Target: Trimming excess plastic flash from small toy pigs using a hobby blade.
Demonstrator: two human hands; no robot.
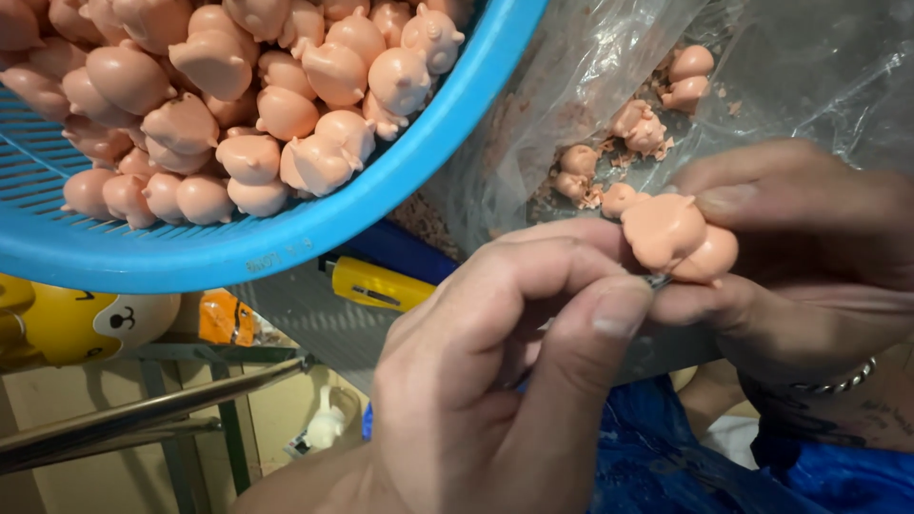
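My right hand [809, 257] pinches a small pink pig-shaped toy figure [676, 238] between thumb and fingers, with a metal bracelet [843, 381] on its wrist. My left hand [495, 362] is closed around a thin tool whose metal tip [657, 281] touches the underside of the figure. Most of the tool is hidden inside the fist. Both hands meet at centre right, in front of a clear plastic bag [590, 86].
A blue plastic basket [286, 243] at upper left holds several pink pig figures [248, 95]. The clear bag holds more figures [638, 124] and pink shavings. A yellow utility knife [381, 286] lies under the basket. A yellow toy [86, 324] and metal bars [143, 409] sit lower left.
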